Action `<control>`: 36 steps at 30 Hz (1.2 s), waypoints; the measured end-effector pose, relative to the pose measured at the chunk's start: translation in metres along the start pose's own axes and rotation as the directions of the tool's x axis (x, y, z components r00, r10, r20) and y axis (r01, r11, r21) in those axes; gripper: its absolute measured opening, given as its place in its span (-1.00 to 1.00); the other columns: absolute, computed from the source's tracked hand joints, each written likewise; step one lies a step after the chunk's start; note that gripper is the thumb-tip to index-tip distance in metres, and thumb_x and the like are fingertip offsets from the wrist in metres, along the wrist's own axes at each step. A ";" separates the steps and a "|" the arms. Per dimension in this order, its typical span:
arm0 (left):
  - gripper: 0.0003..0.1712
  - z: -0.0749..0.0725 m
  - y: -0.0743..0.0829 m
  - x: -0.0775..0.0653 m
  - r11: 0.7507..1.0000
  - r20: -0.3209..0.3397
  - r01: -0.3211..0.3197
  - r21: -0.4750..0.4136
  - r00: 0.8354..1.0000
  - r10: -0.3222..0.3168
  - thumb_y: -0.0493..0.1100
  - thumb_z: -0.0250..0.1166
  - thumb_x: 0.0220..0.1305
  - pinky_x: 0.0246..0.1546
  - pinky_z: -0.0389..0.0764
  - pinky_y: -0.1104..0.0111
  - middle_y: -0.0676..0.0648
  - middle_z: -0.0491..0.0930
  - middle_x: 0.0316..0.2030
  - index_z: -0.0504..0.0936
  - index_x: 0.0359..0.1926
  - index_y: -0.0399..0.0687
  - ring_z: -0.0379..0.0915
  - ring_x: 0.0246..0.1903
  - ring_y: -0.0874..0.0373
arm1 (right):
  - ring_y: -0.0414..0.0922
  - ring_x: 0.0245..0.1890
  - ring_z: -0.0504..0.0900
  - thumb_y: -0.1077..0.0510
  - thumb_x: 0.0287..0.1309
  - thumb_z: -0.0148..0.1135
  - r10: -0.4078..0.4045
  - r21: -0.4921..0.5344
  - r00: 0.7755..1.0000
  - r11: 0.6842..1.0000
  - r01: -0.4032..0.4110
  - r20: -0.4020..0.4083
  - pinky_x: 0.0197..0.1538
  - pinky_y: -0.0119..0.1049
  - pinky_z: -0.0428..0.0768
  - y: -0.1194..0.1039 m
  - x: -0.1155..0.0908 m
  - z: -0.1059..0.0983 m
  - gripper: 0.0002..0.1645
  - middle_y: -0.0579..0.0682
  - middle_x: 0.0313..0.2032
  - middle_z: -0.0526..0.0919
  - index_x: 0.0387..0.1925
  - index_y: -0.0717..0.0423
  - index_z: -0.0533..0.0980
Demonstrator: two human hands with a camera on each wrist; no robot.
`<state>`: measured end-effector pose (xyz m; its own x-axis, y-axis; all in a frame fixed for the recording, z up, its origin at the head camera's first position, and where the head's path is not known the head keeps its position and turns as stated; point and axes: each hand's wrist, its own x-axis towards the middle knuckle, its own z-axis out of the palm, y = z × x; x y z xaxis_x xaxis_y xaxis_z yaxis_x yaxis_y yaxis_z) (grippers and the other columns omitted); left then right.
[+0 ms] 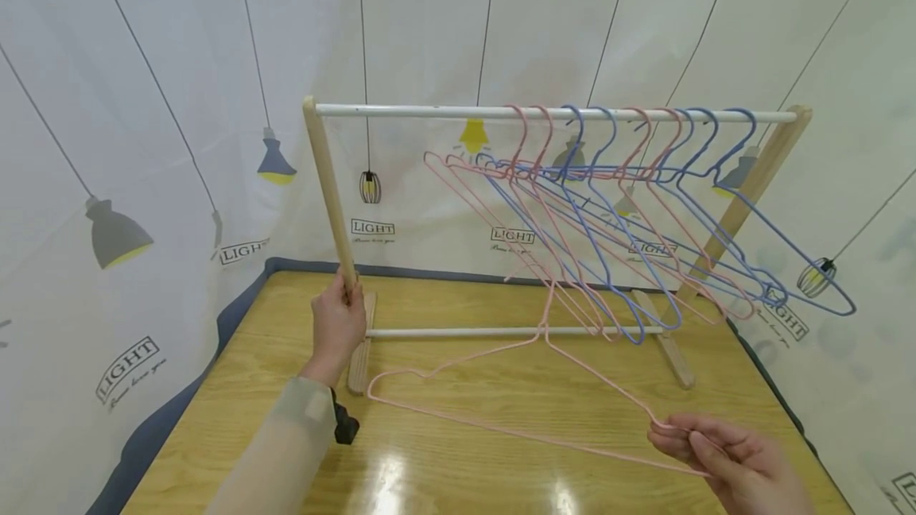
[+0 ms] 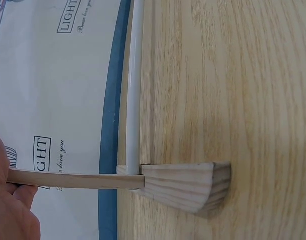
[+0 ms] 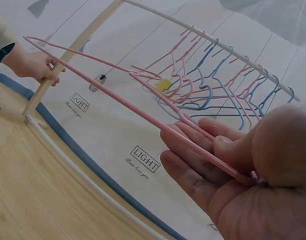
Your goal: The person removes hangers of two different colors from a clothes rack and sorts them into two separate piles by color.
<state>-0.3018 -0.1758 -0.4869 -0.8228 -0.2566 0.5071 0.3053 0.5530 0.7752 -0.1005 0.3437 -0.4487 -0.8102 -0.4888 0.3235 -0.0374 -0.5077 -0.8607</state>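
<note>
My left hand (image 1: 339, 326) grips the left wooden post (image 1: 331, 197) of a small clothes rack, low down near its foot. A pink clothes hanger (image 1: 494, 426) is off the rail, in front of the rack, its hook pointing up and away. My right hand (image 1: 730, 455) pinches that hanger at its right corner between thumb and fingers; in the right wrist view the pink wire (image 3: 138, 115) crosses the palm. Several pink and blue hangers (image 1: 608, 269) hang from the white top rail (image 1: 415, 111), bunched over its middle and right part.
The rack stands on a wood-grain table (image 1: 444, 396) with a blue-edged back. Its lower white bar (image 1: 444, 332) joins two wooden feet (image 1: 360, 364). Behind it hangs a pale cloth (image 1: 429, 22) printed with lamps. A black device (image 1: 346, 424) sits at my left wrist.
</note>
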 end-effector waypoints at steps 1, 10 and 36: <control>-0.85 0.000 0.000 0.000 1.000 0.000 0.003 0.000 1.000 -0.003 -0.34 0.21 0.56 -0.58 0.60 0.20 -0.33 0.77 -0.22 0.66 0.03 -0.26 0.67 -0.51 -0.06 | 0.13 0.32 0.55 0.57 0.59 -0.41 0.007 0.028 1.000 1.000 -0.008 0.017 0.29 -0.08 0.49 0.002 -0.002 -0.003 -0.43 0.34 0.30 0.56 0.41 0.49 0.39; -0.75 -0.002 0.002 -0.001 0.999 0.033 0.041 -0.009 0.999 -0.041 -0.28 0.16 0.61 -0.48 0.64 0.14 -0.37 0.75 -0.08 0.64 0.16 -0.25 0.73 -0.35 -0.13 | 0.13 0.39 0.46 0.54 0.61 -0.46 0.106 0.165 0.981 0.977 -0.133 0.163 0.37 -0.05 0.39 0.030 -0.010 -0.026 -0.40 0.37 0.35 0.49 0.47 0.46 0.33; -0.73 -0.001 0.000 0.001 0.999 0.019 0.040 0.013 0.999 -0.040 -0.28 0.19 0.60 -0.52 0.59 0.20 -0.30 0.77 -0.18 0.66 0.18 -0.25 0.64 -0.46 -0.04 | -0.08 0.22 0.66 0.45 0.63 -0.19 0.271 -0.102 0.956 0.960 -0.260 0.115 0.22 -0.23 0.58 0.094 0.016 -0.019 -0.53 0.08 0.20 0.70 0.31 0.34 0.55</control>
<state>-0.3023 -0.1772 -0.4858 -0.8432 -0.2638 0.4684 0.2657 0.5529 0.7897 -0.1278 0.3012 -0.5319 -0.7170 -0.6865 0.1209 0.1155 -0.2881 -0.9506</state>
